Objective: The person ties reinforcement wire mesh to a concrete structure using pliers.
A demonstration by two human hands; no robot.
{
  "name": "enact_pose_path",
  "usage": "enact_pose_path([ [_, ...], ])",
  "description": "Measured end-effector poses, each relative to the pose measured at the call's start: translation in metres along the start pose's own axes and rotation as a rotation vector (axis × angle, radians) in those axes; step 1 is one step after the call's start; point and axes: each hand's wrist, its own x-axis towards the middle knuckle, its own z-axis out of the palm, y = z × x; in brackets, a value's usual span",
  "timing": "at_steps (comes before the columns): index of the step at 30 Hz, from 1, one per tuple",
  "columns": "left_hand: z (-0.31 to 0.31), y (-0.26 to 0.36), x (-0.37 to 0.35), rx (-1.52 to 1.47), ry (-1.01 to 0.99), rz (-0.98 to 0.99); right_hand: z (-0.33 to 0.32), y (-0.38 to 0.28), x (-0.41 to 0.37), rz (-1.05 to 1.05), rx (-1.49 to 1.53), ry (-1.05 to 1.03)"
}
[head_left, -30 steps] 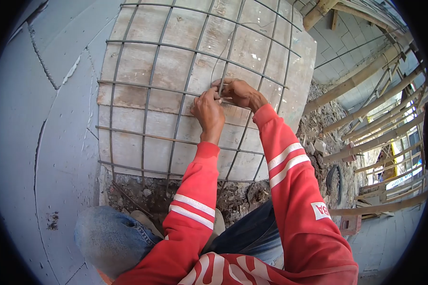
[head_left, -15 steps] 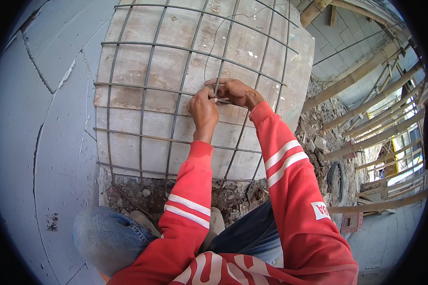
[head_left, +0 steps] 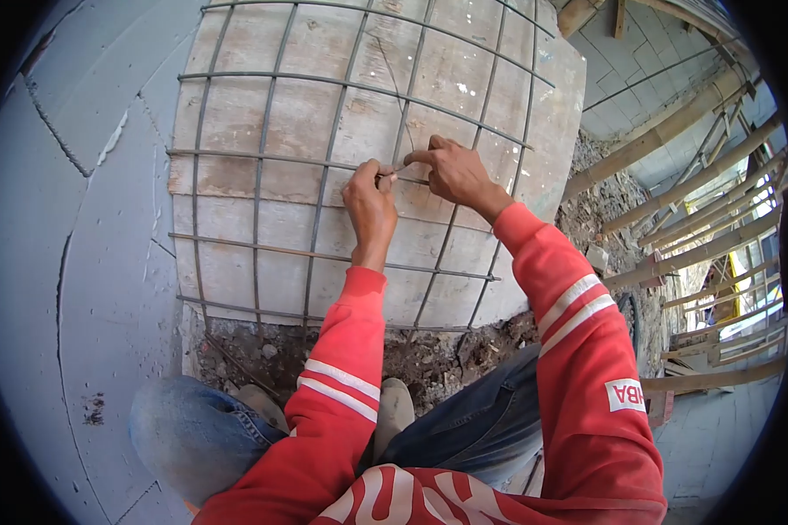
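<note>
A grid of thin steel rebar [head_left: 334, 140] lies over a plywood panel [head_left: 228, 179]. My left hand [head_left: 370, 210] is closed in a pinch at a bar crossing near the middle of the grid. Just right of it, my right hand [head_left: 460, 178] pinches a thin tie wire [head_left: 402, 167], its forefinger stretched toward the left hand. That wire spans the short gap between both hands, and a longer length of it seems to run up over the panel. My fingers partly cover the crossing and the wire's end there.
On the left stands a grey block wall [head_left: 26, 262] with cracked joints. Rubble and soil [head_left: 446, 359] lie between the panel and my shoes. Bamboo poles [head_left: 700, 217] fill the right side, with a dark coiled hose [head_left: 629, 319] beside them.
My right hand has pulled away to the right from the crossing, drawing the wire across. The left hand stays pinched at about the same place. The view has shifted slightly.
</note>
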Motion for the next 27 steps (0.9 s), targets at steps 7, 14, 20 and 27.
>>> enact_pose_path([
  [7, -0.006, -0.006, 0.004, -0.025, -0.075, 0.052, -0.015, -0.022, -0.008, -0.372, -0.244, 0.179],
  [14, 0.001, 0.004, 0.006, 0.030, 0.019, 0.181, -0.034, -0.020, 0.021, -0.197, -0.288, -0.337],
  [20, -0.004, -0.004, 0.007, -0.022, -0.084, 0.072, -0.089, -0.005, 0.011, -0.337, -0.347, -0.434],
  [27, -0.007, -0.011, 0.011, -0.068, -0.118, 0.050, -0.092, -0.047, -0.028, -0.074, -0.281, -0.426],
])
